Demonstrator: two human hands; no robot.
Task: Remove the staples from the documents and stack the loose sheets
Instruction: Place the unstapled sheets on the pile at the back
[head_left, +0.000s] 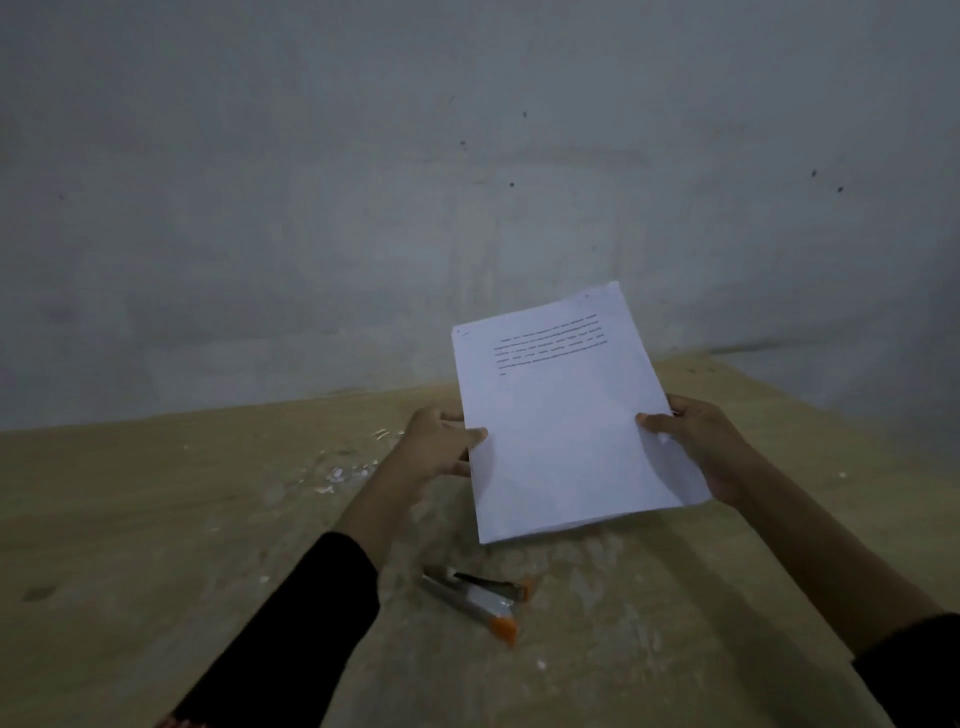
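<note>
A white document (561, 421) of several sheets, with a short block of printed text near its top, is held tilted up above the wooden table (156, 519). My left hand (441, 441) grips its left edge, thumb on the top page. My right hand (696, 447) grips its right edge the same way. A small dark mark that may be a staple shows at the top left corner of the page. Below the document, a metal stapler with orange ends (480, 600) lies open on the table.
Small white paper scraps (348, 470) are scattered on the table left of my left hand. A bare grey wall (363, 208) rises straight behind the table's far edge. The table surface is worn and pale in patches near the stapler.
</note>
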